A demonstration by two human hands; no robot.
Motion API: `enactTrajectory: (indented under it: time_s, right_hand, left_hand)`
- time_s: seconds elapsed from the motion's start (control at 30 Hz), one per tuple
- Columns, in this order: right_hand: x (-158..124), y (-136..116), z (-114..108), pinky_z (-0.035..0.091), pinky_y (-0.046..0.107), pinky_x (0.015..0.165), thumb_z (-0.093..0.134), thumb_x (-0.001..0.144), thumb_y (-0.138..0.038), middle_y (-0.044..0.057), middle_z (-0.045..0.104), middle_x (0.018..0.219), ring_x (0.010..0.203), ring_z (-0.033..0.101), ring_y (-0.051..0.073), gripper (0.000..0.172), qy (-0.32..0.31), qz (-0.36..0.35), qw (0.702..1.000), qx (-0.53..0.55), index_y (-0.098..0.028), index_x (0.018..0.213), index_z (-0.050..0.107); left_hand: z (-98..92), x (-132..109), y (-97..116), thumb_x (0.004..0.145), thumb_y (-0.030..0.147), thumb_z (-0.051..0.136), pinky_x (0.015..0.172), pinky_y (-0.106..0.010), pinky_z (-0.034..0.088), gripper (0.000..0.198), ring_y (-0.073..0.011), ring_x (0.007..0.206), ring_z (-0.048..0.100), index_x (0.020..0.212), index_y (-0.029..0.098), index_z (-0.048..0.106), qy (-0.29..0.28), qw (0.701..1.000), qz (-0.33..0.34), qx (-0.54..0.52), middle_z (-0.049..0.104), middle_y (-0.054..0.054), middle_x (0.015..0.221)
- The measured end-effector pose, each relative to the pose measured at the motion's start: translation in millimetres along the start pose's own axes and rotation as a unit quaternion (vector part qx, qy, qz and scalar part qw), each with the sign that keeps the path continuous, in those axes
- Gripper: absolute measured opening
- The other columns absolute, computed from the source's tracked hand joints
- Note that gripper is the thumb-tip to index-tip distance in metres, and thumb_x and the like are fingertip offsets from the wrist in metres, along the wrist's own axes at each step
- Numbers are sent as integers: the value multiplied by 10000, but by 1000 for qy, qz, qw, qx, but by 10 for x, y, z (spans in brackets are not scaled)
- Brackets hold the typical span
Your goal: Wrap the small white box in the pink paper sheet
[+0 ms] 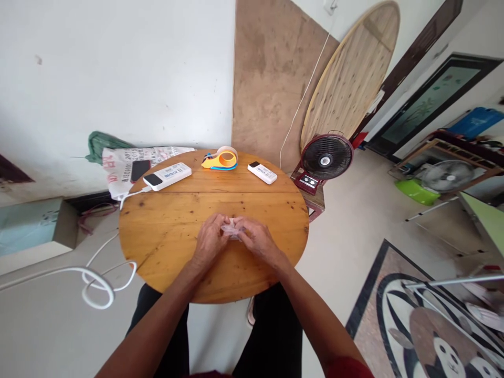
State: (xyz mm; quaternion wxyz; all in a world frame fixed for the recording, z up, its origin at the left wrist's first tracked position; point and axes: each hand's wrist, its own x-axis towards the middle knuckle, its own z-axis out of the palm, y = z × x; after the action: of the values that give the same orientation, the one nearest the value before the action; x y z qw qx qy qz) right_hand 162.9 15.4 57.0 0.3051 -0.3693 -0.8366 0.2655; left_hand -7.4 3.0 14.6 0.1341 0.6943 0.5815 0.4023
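Near the middle of the round wooden table, my left hand and my right hand meet over a small clear plastic wrapper. Fingers of both hands are closed on it, one hand at each side. Something whitish shows at the wrapper, but its shape is partly covered by my fingers. Farther back on the tabletop stands an orange and blue tape dispenser with a roll of tape. Right of it lies a small white device with a dark end.
At the table's back left lies a larger white device with a white cable looping down beside the table. A printed sack sits behind the left edge. At the right, a dark fan stands on a stool by the table.
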Motion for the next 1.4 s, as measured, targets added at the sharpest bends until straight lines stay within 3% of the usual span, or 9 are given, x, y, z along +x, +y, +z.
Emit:
enactTrajectory:
  time_s: [0.17,0.33,0.53,0.77,1.03,1.13,1.2,1.3,1.4]
  right_hand:
    - [-104,49,121,413,338,1034,490,882,-164,53,642,1228,1158,575,179,192,24,-16,999,-24,-249,972,638]
    - [-121,71,120,424,337,1041,495,897,-188,55,641,1236,1183,568,172,183,23,-38,998,-50,-250,984,643]
    - [-239,178,195,412,375,1074,535,856,-155,77,606,1311,1276,513,196,254,58,-97,988,-109,-211,1086,626]
    - [-269,265,241,438,359,1074,452,883,-102,87,617,1288,1276,514,173,284,93,-138,979,-119,-195,1099,612]
    - [-158,153,144,450,333,1030,444,870,-115,87,652,1221,1173,582,173,263,89,-86,991,-57,-200,1030,635]
    - [-47,116,37,491,286,878,469,866,-165,44,708,1040,957,644,164,237,64,5,998,-28,-215,1006,654]
    - [63,162,-3,481,244,723,496,859,-216,7,695,846,763,617,142,189,37,71,997,-6,-207,939,667]
    - [239,329,34,426,211,611,524,827,-256,-19,622,707,657,544,120,157,35,120,991,56,-176,819,660]
    - [351,478,128,417,209,596,531,830,-309,-16,599,700,648,526,114,197,49,145,977,147,-159,803,654]
  left_hand:
    - [-138,-105,13,775,138,481,952,-392,463,278,-224,1065,591,1023,205,586,-20,999,47,-1,657,-72,1099]
    - [-248,-231,-60,771,173,546,1057,-418,410,434,-241,1246,519,1204,202,547,-25,991,129,35,569,-107,1335]
    - [-191,-182,-149,829,204,550,1074,-448,398,359,-259,1332,452,1187,178,548,-39,979,182,88,545,-131,1380]
    - [-106,-121,-221,819,143,510,1090,-422,405,230,-236,1336,449,1045,173,546,-45,976,207,43,551,-137,1369]
    - [-91,-39,-111,769,208,540,890,-334,500,191,-212,1091,611,959,207,531,-77,991,86,-71,633,-93,1219]
    - [-151,30,-47,794,327,554,748,-284,502,214,-182,874,648,969,204,561,-125,983,-7,-132,691,-39,995]
    - [-162,88,-26,801,416,549,642,-264,469,252,-164,711,614,914,194,588,-150,979,-54,-129,672,-5,800]
    - [-99,177,-27,792,485,536,562,-258,405,315,-154,603,535,781,177,600,-125,985,-90,-84,601,4,652]
    - [28,247,-58,826,475,482,561,-248,402,347,-150,614,532,822,157,624,-78,982,-112,-133,615,-9,678]
